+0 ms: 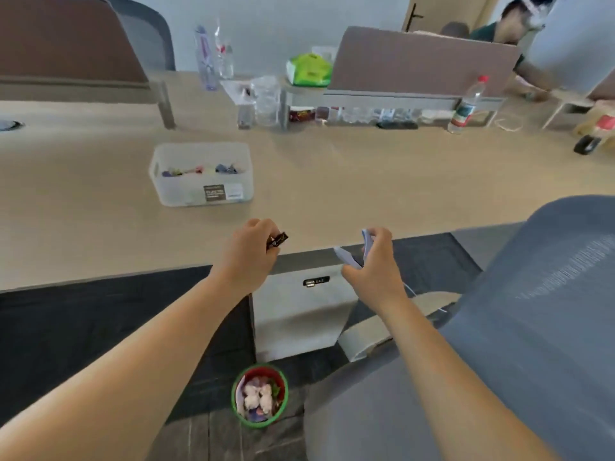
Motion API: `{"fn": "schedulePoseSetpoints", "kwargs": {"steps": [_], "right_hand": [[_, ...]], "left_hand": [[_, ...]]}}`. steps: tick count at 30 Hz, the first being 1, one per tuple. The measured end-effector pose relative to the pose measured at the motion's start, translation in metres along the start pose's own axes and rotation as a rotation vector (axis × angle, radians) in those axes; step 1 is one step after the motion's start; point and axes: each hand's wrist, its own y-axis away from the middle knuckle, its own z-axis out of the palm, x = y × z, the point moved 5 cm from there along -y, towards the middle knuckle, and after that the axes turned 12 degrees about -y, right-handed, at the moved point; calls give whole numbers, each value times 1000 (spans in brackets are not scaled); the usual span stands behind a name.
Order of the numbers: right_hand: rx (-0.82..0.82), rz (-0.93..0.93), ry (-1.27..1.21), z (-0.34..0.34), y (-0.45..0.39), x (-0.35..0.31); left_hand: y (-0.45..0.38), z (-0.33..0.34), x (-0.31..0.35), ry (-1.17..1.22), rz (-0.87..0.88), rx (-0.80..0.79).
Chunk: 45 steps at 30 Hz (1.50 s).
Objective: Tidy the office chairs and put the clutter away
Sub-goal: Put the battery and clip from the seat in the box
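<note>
My left hand (248, 254) is closed around a small dark wrapper (278, 241) just above the near edge of the beige desk (366, 181). My right hand (374, 261) grips a pale blue and white object (346, 256) with a thin cord trailing down, over the desk edge. A grey office chair (499, 327) stands at the right, its backrest beside my right arm. A translucent storage box (201, 174) with several small coloured items sits on the desk beyond my left hand.
A small red and green bin (260, 395) holding crumpled scraps stands on the dark floor below. A grey drawer unit (299, 311) sits under the desk. Bottles (467, 104), a green packet (309, 69) and desk dividers line the far side; a person sits at the far right.
</note>
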Motion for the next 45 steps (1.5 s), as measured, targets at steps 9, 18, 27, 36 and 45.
{"fn": "schedulePoseSetpoints", "kwargs": {"steps": [9,18,27,36,45], "right_hand": [[51,-53,-87,124,-105,-59],[141,-42,-12,205,-193,-77],[-50,-27,240,266,-301,-68],[-292,30,508,313,-355,-40],[-171,-49,468,279,-359,-58]], "left_hand": [[-89,-69,-129,-33,-64,72],[-180,-83,-222,-47,-112,10],[-263,-71,-251,-94,-140,-47],[-298,-61,-268,-166,-139,-147],[-318,-15,-262,-448,-3,-414]]}}
